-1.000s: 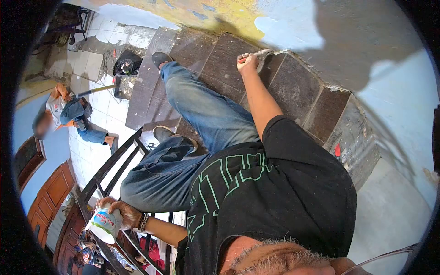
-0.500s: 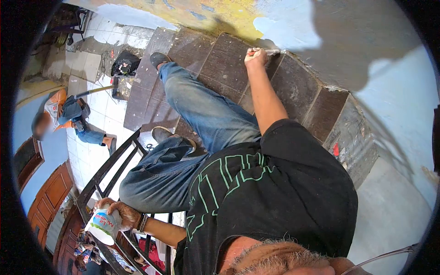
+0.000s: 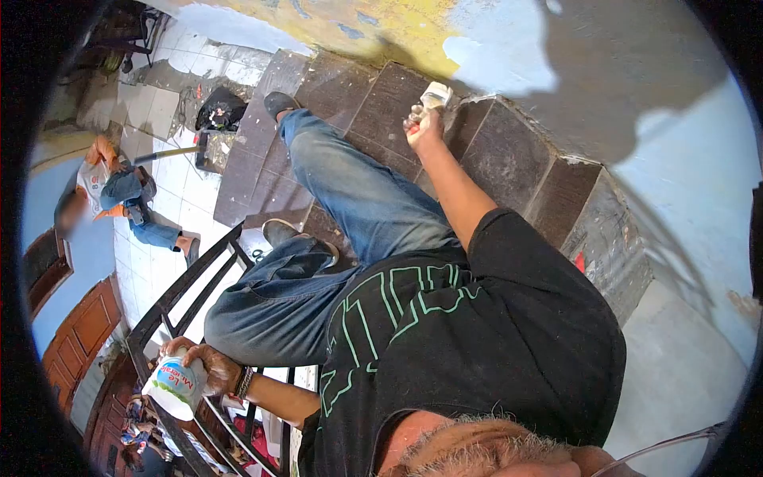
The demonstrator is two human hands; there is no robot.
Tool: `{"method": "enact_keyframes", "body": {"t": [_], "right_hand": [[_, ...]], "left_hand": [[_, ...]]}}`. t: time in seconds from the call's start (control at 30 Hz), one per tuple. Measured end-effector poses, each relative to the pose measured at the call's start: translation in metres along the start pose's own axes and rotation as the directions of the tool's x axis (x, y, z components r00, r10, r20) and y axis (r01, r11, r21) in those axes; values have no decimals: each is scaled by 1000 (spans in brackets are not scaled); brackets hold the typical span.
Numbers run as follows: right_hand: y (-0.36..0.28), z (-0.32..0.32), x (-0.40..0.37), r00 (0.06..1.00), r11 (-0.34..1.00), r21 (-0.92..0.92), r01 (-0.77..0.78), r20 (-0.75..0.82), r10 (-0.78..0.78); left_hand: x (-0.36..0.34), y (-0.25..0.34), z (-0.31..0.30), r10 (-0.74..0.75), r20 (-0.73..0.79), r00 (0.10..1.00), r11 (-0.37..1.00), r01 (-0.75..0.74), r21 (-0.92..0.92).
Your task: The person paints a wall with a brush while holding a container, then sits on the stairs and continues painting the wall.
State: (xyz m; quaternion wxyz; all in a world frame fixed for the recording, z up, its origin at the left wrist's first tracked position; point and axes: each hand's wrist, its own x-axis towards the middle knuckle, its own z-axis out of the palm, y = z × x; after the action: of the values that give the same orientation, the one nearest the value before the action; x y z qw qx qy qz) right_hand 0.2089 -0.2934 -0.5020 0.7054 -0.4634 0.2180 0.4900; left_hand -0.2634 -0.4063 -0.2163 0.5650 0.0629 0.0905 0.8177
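Observation:
My left hand (image 3: pixel 213 369) is closed around a white plastic cup (image 3: pixel 172 391) with blue and red lettering, held beside the black metal railing (image 3: pixel 184 296). My right hand (image 3: pixel 424 127) grips a paintbrush (image 3: pixel 436 95) by its handle, the pale bristle end pointing up and away from the wall edge. Below the brush are dark brown tiled steps (image 3: pixel 509 147). The wall (image 3: pixel 509 40) beside them has yellow, light blue and grey patches. What the cup holds cannot be seen.
Another person (image 3: pixel 131 191) in an orange and white top sits on the white tiled floor (image 3: pixel 171 187) at the left, near a long pole (image 3: pixel 168 154). A black bag (image 3: pixel 220 110) and a tray (image 3: pixel 215 153) lie past the steps. Wooden doors (image 3: pixel 82 338) stand at lower left.
My right hand has pulled the brush back from the wall's lower edge, to the left, and turned it upward. The cup in my left hand has tilted and shifted slightly. The other person's arm moved.

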Motion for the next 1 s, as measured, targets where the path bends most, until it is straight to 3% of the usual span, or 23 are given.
{"method": "enact_keyframes", "body": {"t": [0.07,0.2,0.3,0.5,0.57,0.77,0.83,1.0], "right_hand": [[-3,-12,2,996,989,-148,-12,-91,-2],[-17,-34,22,980,981,-176,-79,-192,44],[-27,-52,43,990,978,-181,-101,-118,81],[-38,-48,70,982,979,-172,-112,-167,83],[-44,-43,74,984,959,-251,-129,-149,93],[-67,-11,46,996,985,-153,-81,33,87],[-71,-1,27,989,996,-20,-88,118,90],[-90,26,-25,975,999,-31,-7,224,14]], "left_hand": [[0,-3,4,-7,-8,1000,1000,7,-11],[0,-6,7,-31,-16,999,999,32,22],[2,-5,6,-32,-13,999,999,32,27],[2,-6,7,-35,-43,998,999,36,16],[1,-8,8,-23,-40,999,999,24,22],[3,-1,2,-22,-54,998,999,21,-30],[2,-4,3,-12,-37,999,1000,12,-2],[2,3,-4,-23,21,1000,1000,23,-21]]}}
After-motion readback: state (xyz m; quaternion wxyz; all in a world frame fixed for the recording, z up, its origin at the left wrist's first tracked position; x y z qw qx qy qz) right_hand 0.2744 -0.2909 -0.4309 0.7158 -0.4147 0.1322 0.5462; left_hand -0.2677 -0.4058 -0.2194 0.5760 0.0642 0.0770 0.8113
